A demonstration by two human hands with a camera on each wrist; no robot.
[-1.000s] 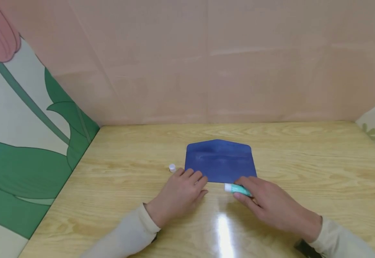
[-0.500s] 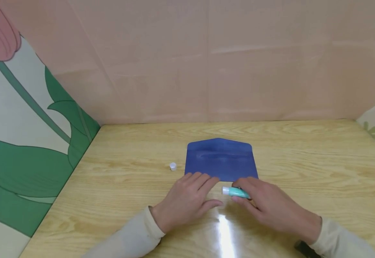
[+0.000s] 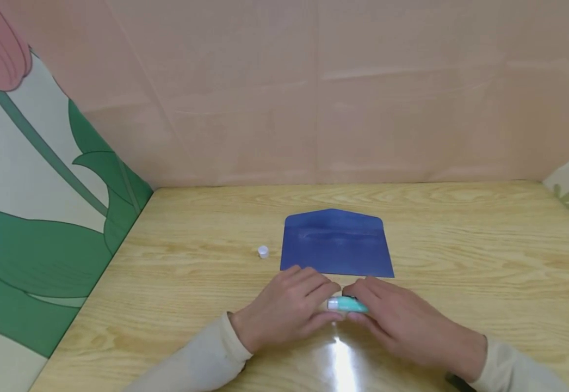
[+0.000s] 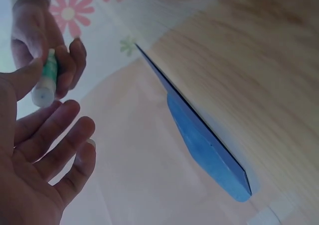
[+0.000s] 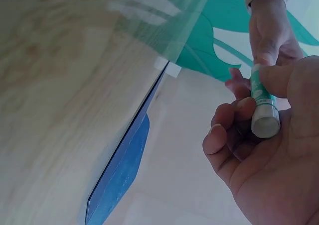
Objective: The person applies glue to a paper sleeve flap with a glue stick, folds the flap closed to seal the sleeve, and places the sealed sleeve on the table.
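Note:
My right hand [image 3: 412, 321] grips a green-and-white glue stick [image 3: 349, 304] between thumb and fingers, its white end pointing left. Close around that end lies my left hand [image 3: 289, 305]. In the left wrist view the left thumb is by the stick [image 4: 48, 80], and the other fingers are spread and only slightly bent, apart from it. A blue envelope [image 3: 335, 250] lies flat just beyond both hands, its flap unfolded toward the back. Left of the envelope, a small white cap [image 3: 263, 251] sits on the table.
The wood-grain table [image 3: 191, 245] meets a pinkish covered wall [image 3: 245, 109] at the back. A panel with a flower and green leaves [image 3: 30, 245] stands along the left edge. Light glares off the table in front of the hands.
My left hand has moved right, off the envelope's near edge, and its fingers have come around the glue stick's white end. The right hand has brought the stick slightly left and nearer me.

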